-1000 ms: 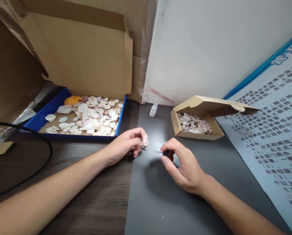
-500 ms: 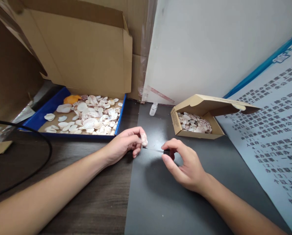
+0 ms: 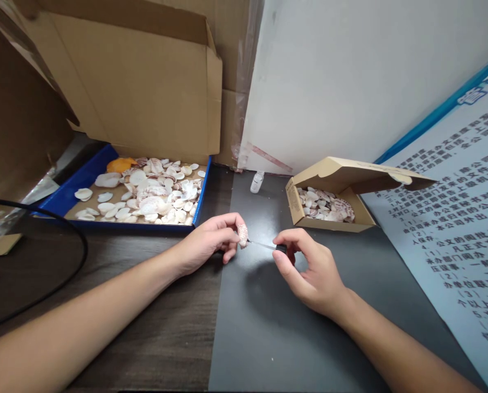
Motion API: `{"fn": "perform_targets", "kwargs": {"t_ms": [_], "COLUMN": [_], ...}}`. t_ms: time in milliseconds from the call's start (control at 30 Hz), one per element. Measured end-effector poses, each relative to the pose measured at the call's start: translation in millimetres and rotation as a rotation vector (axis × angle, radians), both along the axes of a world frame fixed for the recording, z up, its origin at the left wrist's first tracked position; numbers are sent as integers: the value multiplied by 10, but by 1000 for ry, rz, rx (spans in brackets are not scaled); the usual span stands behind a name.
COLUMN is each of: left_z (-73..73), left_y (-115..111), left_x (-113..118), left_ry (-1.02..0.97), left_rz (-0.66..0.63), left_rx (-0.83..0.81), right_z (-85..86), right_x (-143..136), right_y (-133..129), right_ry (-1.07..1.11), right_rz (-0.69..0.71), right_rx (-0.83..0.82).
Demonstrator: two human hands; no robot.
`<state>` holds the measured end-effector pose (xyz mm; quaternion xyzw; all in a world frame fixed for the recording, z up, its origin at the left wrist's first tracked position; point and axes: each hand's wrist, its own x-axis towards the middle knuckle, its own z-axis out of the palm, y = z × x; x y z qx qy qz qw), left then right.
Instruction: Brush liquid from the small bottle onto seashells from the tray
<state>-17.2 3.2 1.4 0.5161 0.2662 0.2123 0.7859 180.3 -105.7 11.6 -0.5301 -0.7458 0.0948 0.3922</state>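
My left hand pinches a small pink-speckled seashell at its fingertips, just above the dark grey mat. My right hand grips a thin tool with a black handle and a clear slender tip. The tip points left and touches the shell. Both hands rest low over the mat near its left edge.
A blue tray with several pale shells lies at the back left, under an open cardboard box. A small cardboard box with shells stands at the back right. A little white bottle stands by the wall. A black cable loops at left.
My right hand has moved a little left and up, bringing the tool's tip against the shell. The left hand has barely shifted.
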Motion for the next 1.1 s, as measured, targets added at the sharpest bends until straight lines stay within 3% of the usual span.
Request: {"fn": "perform_targets", "kwargs": {"t_ms": [133,367,733,933,1100], "left_z": [-4,-9,-18,-20,-13], "left_y": [-6,10,0,-1,0], "left_x": [-3,10,-1,5,3], "left_ry": [34,9,30,18,18], "left_rz": [-4,-4,-13,-18,-14], "left_rx": [12,14,41,33,28], "right_z": [-16,-9,-20,1,15], "right_x": [8,-10,8,-19,-4], "right_y": [-1,19,5,19,7], "right_ry": [3,-20,20,28,59], "right_rz": [32,-63,86,-32,0], "right_rx": [-14,-29,-27,-7,-16]}}
